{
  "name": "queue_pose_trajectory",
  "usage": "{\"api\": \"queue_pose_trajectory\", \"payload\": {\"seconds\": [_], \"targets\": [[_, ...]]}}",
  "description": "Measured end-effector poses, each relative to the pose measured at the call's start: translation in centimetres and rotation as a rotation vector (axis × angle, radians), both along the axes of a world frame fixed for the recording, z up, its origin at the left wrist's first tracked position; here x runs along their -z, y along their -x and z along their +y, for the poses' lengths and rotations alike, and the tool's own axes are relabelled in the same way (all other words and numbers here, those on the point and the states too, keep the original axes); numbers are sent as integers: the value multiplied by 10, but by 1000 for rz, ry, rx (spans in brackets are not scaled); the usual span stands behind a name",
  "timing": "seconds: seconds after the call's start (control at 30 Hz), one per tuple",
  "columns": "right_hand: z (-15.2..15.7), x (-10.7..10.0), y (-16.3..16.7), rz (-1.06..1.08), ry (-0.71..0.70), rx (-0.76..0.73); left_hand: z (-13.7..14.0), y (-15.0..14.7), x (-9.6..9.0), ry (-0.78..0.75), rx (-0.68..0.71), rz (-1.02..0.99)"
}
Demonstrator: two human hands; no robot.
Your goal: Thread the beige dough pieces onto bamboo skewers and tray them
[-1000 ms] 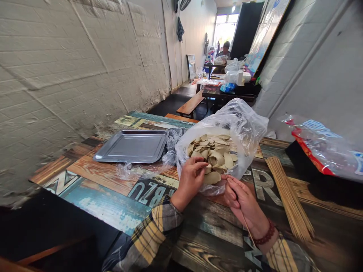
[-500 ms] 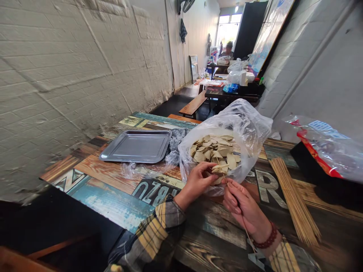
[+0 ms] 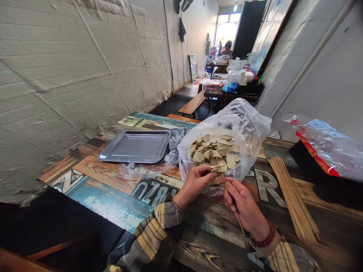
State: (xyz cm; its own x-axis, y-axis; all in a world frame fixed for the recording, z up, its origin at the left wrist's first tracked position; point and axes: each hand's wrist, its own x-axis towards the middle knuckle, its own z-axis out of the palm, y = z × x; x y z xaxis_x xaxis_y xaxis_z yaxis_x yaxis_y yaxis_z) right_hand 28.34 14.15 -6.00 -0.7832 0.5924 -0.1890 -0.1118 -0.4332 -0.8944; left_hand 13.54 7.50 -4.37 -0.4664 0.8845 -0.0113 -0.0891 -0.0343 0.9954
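My left hand [image 3: 195,181] reaches into the mouth of the clear, crinkled plastic bag [image 3: 249,124] that stands open on the painted wooden plank table [image 3: 113,204]. Its fingers are pinched together on a thin, pale beige folded slice [image 3: 217,169] at the near edge of the pile. The pile of flat beige slices [image 3: 215,149] fills the bag and lies just beyond my fingertips.

My right hand [image 3: 244,206] sits just right of the left, low over the table edge. Its fingers are closed around a thin bamboo skewer [image 3: 240,226]. The skewer runs from below my wrist, through the closed fingers, up to the pinched slice; its tip meets the slice at the bag mouth. A dark red bead bracelet [image 3: 265,237] circles this wrist. Both forearms wear plaid sleeves.

To the right of the bag, a bundle of loose bamboo skewers [image 3: 292,198] lies flat on the table, well apart from my right hand. To the left of the bag, an empty rectangular stainless steel tray [image 3: 136,146] rests on the table, with a grey cloth [image 3: 177,138] between tray and bag. A red and clear plastic package [image 3: 326,151] lies at the far right.
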Motion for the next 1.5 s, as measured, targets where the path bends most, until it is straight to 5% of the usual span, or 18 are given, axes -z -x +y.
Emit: {"api": "queue_pose_trajectory", "payload": {"seconds": [0.27,0.57,0.83,1.17,1.5], "targets": [[-2,2,0,-110,-171,43,2,-2,2,-29,-10,-43],[-3,-1,0,-128,-168,-5,6,0,13,-25,-31,326],[2,15,0,-217,-328,21,5,-1,14,-47,-91,520],[-3,2,0,-92,-115,-11,7,-1,14,-25,-44,323],[1,11,0,-242,-341,-13,5,1,12,-17,-170,350]]}}
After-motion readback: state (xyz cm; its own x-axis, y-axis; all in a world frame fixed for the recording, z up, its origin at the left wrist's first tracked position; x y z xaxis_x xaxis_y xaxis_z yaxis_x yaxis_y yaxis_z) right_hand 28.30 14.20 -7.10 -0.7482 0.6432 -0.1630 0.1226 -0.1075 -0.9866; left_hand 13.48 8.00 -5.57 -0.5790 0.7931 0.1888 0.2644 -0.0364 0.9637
